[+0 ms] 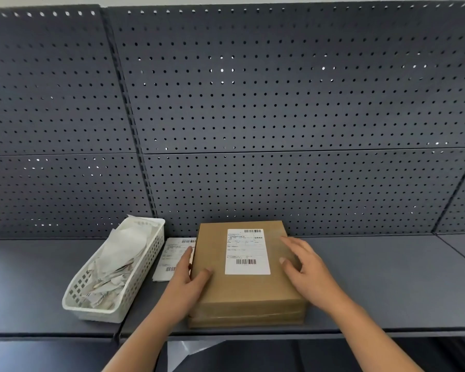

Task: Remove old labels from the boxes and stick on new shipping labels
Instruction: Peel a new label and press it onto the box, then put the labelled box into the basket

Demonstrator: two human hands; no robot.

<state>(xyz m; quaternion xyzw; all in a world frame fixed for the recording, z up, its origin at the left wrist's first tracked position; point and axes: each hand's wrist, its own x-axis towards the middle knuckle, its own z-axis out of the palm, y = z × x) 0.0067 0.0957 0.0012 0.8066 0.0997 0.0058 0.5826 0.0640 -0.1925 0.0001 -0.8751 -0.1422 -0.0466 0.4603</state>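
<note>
Two bare forearms reach in from the bottom edge, and between them a pale sheet [183, 353] shows below the front lip of the dark grey desk [387, 277]; what it is cannot be told.

On the desk, near its front edge, a flat brown cardboard box [242, 291] lies with its broad face up. A white shipping label [247, 251] with two barcodes is stuck flat on the far half of that face.

The left hand [188, 280] clasps the box's left edge: the thumb lies on the top face and the fingers [185, 257] run nearly straight along the left side.

The right hand [309, 269] is spread over the top face just right of the label, its fingers [289, 241] apart and only slightly bent, holding nothing. It is a little blurred, so they may be resting on the cardboard or just above it.

A loose white label sheet [169, 253] with barcodes lies flat on the desk just left of the box, partly behind the left hand. Further left stands a long white plastic lattice basket [113, 315], filled with crumpled white paper scraps [118, 253].

Behind everything rises a dark grey perforated metal back panel [279, 103].
</note>
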